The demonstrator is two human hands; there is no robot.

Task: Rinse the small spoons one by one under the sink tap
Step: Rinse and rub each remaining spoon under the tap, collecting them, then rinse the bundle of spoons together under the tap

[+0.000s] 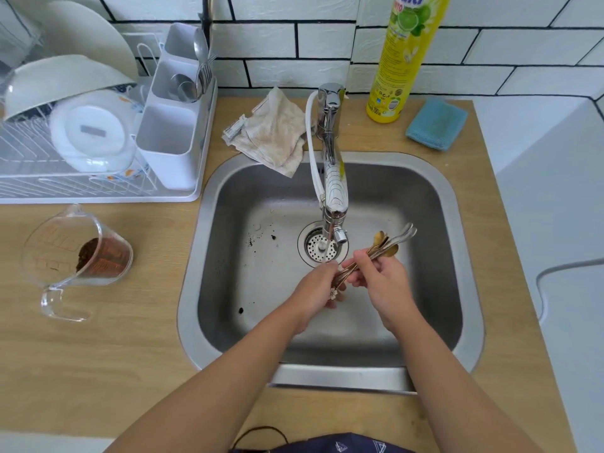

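Observation:
Over the steel sink (pixel 434 204) both my hands hold a bunch of small spoons (pixel 390 241), gold and silver, bowls pointing up and right. My left hand (pixel 318 287) grips the handle ends, where a small flower-shaped tip shows. My right hand (pixel 384 279) pinches the stems higher up. The chrome tap (pixel 333 188) reaches over the drain (pixel 318 245), its spout just above and left of the spoons. A thin stream of water falls from the spout onto the drain. The spoon bowls sit to the right of the stream.
A white dish rack (pixel 98 191) with bowls and a cutlery holder (pixel 170 135) stands at the left. A glass measuring jug (pixel 78 253) with brown grounds lies on the wooden counter. A cloth (pixel 274 132), yellow detergent bottle (pixel 402 57) and blue sponge (pixel 436 124) sit behind the sink.

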